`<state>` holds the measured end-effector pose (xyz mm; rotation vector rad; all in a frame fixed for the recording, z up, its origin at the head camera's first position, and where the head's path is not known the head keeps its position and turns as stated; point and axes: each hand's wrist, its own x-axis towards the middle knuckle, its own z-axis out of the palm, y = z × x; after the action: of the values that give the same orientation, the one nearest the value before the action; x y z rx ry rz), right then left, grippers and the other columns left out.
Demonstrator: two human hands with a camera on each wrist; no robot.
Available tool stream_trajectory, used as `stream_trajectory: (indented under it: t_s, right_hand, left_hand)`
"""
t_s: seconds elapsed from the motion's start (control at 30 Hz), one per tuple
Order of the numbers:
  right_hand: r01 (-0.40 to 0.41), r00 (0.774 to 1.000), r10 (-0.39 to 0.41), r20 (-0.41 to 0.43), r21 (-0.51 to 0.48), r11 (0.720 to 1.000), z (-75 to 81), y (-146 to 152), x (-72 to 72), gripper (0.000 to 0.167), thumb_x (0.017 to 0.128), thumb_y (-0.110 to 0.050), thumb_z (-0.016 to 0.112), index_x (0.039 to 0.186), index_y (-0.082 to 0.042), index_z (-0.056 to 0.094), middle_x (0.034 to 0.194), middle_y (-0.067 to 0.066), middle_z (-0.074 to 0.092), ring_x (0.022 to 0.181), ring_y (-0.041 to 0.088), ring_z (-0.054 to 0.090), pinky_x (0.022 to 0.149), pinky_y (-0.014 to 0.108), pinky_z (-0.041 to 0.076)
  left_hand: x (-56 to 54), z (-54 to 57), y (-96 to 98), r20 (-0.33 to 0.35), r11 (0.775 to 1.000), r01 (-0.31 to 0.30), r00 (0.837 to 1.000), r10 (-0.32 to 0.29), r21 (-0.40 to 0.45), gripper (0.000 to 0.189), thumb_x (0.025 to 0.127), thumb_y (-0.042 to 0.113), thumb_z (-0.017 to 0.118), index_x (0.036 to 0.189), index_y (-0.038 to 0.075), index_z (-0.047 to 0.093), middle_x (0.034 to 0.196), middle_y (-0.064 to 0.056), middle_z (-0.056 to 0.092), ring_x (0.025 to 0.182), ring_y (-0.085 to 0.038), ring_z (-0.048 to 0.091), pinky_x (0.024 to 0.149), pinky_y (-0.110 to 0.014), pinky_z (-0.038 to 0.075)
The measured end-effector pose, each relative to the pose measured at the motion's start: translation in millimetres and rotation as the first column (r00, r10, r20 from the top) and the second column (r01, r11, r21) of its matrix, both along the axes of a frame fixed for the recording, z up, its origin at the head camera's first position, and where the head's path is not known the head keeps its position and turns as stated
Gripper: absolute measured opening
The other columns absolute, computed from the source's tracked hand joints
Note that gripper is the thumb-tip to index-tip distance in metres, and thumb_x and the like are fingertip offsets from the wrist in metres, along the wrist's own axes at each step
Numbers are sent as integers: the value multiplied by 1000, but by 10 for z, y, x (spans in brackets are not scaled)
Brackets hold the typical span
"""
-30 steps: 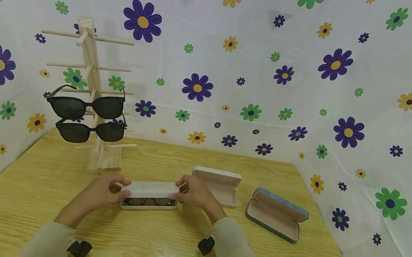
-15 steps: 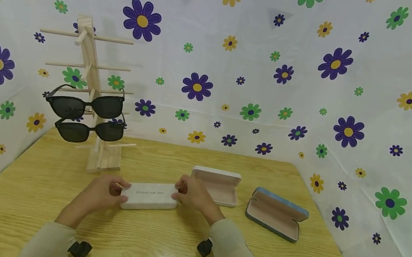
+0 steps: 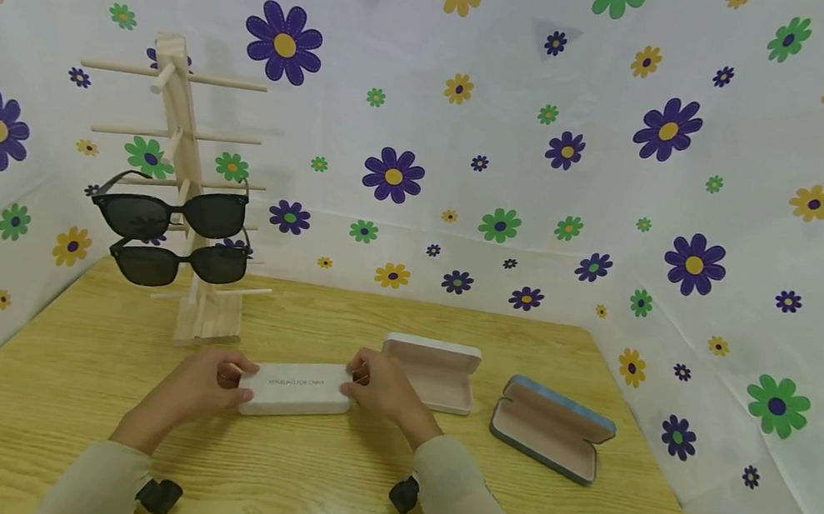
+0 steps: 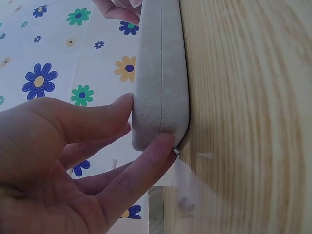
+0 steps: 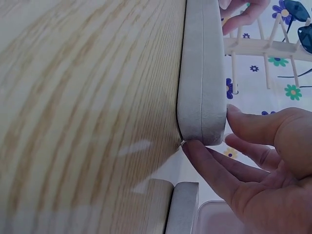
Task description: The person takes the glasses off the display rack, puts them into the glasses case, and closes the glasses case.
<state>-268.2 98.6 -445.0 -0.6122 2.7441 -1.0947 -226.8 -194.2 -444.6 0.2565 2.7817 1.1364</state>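
A closed white glasses case (image 3: pixel 295 392) with small dark lettering on its lid lies on the wooden table in front of me. My left hand (image 3: pixel 193 385) holds its left end. At the opposite end, my right hand (image 3: pixel 385 385) grips the case between thumb and fingers. In the left wrist view, the thumb touches the lid side of the case (image 4: pixel 158 73) while fingertips press its end near the table. The right wrist view gives a similar grip on the case (image 5: pixel 202 73), whose seam looks fully closed. Its inside is hidden.
An open white case (image 3: pixel 437 377) stands behind my right hand, and an open blue case (image 3: pixel 552 431) sits further right. At the back left, a wooden rack (image 3: pixel 186 141) carries black sunglasses (image 3: pixel 213 214) and a second pair (image 3: pixel 155 265) below. Flower-printed cloth surrounds the table (image 3: pixel 298 480).
The lid of the white case came down from partly raised to closed, covering the eyeglasses seen inside it earlier. Both hands have stayed at its ends, with only slight shifts.
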Motion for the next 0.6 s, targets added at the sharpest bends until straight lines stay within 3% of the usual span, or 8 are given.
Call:
stream_trajectory:
  t_s: [0.37, 0.6]
  right_hand:
    - [-8, 1000, 8, 7, -8, 1000, 7, 0, -3, 18, 94, -12, 77, 107, -4, 67, 109, 18, 75, 102, 28, 72, 90, 43, 60]
    - [-44, 999, 44, 31, 6, 999, 79, 76, 4, 24, 99, -15, 70, 119, -2, 68, 120, 20, 73, 109, 34, 72, 96, 48, 58]
  left_hand:
    - [-2, 13, -13, 11, 1000, 2, 1000, -2, 7, 37, 88, 12, 82, 122, 1, 72, 120, -24, 70, 105, -32, 71, 84, -45, 61]
    - [29, 83, -178, -2, 996, 58, 998, -58, 73, 43, 91, 13, 78, 129, -3, 68, 134, -32, 62, 111, -43, 70, 81, -42, 64]
